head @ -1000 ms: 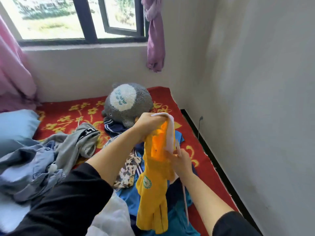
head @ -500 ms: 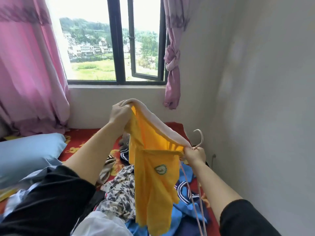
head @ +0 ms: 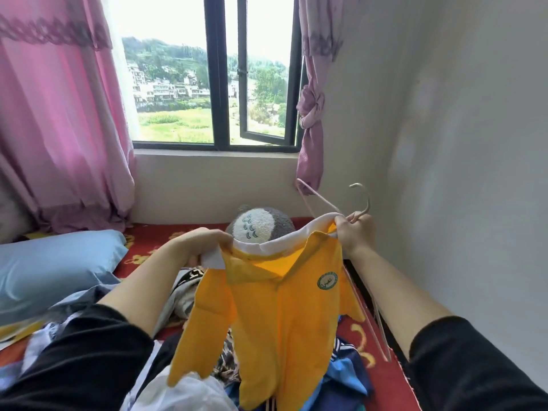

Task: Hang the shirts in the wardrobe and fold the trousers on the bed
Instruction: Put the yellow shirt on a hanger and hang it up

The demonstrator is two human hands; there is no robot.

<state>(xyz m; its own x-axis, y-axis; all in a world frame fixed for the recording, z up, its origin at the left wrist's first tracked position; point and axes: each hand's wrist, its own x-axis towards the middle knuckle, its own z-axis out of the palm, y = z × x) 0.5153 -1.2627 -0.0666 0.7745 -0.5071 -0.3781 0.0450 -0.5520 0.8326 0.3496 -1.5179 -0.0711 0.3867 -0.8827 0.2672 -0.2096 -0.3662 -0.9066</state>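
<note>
At six o'clock a heap of clothes point(head: 341, 378) lies on the red bed cover point(head: 382, 384). Just above it the yellow shirt point(head: 278, 315) hangs spread in the air, front toward the camera, white collar uppermost. The left hand point(head: 201, 244), at the shirt's ten o'clock, pinches one collar end, fingers curled on the cloth. The right hand point(head: 354, 232), at its one o'clock, grips the other collar end together with the neck of a pink hanger point(head: 368, 201). The hanger's hook rises at twelve o'clock from that hand, and one arm runs down behind the shirt. Beyond, a grey plush toy point(head: 261, 223) sits at twelve o'clock and a blue pillow point(head: 53, 262) at nine. Farthest is the window point(head: 219, 84) between pink curtains point(head: 59, 114).
</note>
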